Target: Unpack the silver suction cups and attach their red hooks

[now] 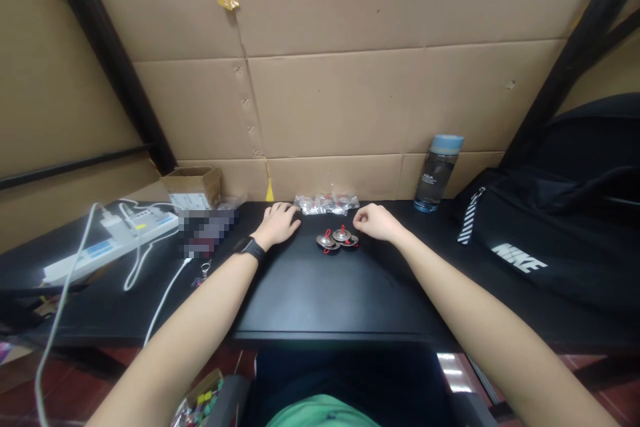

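Note:
Three small metal finger cymbals with red cords (pixel 337 239) lie in a cluster on the black table (pixel 310 300). My left hand (pixel 280 222) rests palm down on the table just left of them, fingers stretched toward a clear plastic packet (pixel 326 203) of more cymbals by the cardboard wall. A black watch is on that wrist. My right hand (pixel 374 221) sits just right of the cymbals with its fingers curled in; nothing shows in it.
A blue-capped water bottle (pixel 437 173) stands at the back right beside a black Nike bag (pixel 555 227). At the left lie a white power strip (pixel 110 243) with cables and a small cardboard box (pixel 194 185). Cardboard sheets wall the back.

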Motion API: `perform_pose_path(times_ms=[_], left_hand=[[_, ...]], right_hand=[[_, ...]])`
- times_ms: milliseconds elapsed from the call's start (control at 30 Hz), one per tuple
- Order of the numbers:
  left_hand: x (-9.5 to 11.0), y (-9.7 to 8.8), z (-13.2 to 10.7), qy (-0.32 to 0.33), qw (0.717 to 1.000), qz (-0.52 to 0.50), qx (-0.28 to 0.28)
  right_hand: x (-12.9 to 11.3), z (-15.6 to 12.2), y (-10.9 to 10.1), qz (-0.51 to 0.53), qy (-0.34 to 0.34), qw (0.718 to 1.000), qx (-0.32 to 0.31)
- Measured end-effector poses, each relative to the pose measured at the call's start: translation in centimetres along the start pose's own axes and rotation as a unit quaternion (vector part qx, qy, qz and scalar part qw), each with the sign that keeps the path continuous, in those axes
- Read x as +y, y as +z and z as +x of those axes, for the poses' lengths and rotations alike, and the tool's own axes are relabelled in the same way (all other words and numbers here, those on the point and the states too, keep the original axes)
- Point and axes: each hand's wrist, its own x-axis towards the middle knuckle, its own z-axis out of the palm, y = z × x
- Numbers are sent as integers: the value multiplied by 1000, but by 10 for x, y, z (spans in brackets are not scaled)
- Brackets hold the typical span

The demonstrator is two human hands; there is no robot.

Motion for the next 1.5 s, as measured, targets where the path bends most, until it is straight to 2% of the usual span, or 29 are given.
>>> perform_pose_path(times_ms=[233,367,500,700,933,1333,1500], left_hand=[[6,11,8,-23,992,-114,-58],[10,9,9,-28,989,-124,-77],[10,9,8,-26,990,-116,-79],[10,11,7,-4,992,-94,-78],[9,13,6,2,993,-89,-80],[9,13,6,2,993,-82,-90],[10,12,5,3,992,-82,-95]], right_hand=[[1,-1,4,10,-20,1000,-4],[4,1,9,-8,-49,999,-7],[6,4,18,-77,-98,992,24],[16,12,34,-155,-73,985,26],[19,21,40,-200,-61,978,-10],[18,32,43,-203,-40,978,-20],[17,31,39,-206,-52,977,9]])
